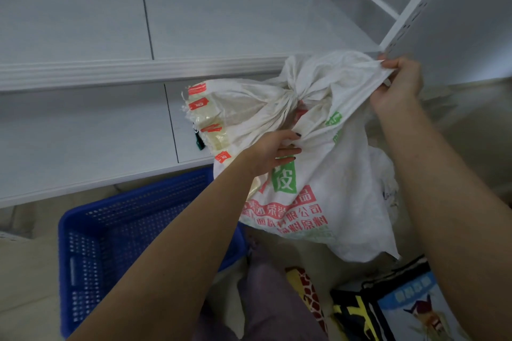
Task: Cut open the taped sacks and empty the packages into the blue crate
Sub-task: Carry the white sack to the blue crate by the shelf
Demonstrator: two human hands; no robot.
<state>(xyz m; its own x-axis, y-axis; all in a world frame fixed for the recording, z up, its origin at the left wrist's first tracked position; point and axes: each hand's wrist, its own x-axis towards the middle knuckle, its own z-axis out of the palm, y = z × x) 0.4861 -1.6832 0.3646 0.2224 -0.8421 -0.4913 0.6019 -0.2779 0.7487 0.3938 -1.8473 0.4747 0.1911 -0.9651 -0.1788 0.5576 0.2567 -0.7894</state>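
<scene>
A white woven sack with red and green print hangs in mid-air in front of me, its left edge sealed with yellowish tape bearing red labels. My right hand pinches a raised corner of the sack at the upper right. My left hand grips a fold in the sack's middle. The blue perforated crate stands on the floor below and to the left of the sack; what lies inside it is not visible.
White metal shelving runs across the back, with an upright post at the right. Colourful printed bags lie on the floor at the lower right. A small dark green object hangs beside the sack's taped edge.
</scene>
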